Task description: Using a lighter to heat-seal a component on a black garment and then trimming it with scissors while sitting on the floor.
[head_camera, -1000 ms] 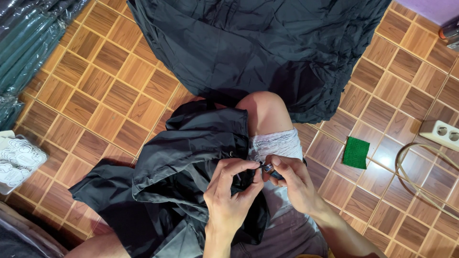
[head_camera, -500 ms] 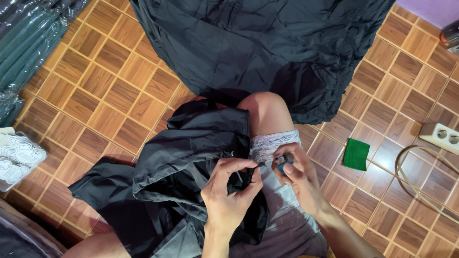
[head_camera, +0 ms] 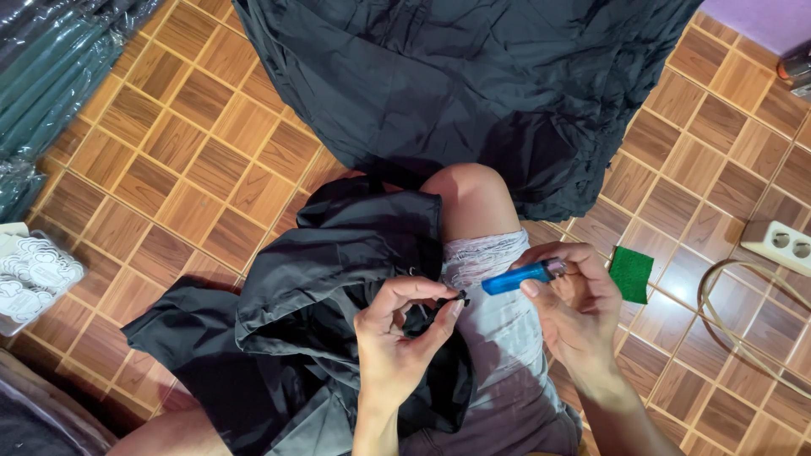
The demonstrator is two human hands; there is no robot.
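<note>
— Lighter (head_camera: 517,276), blue, where is it?
— Gripped in the right hand (head_camera: 579,308), over the lap.
— And the left hand (head_camera: 397,325)?
— Pinching a black garment (head_camera: 338,279) tip; too small to make out.

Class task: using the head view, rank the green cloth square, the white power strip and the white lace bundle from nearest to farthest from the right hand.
1. Green cloth square, just beside the right hand, to the image's right.
2. White power strip, at the right edge.
3. White lace bundle, at the far left edge.
</note>
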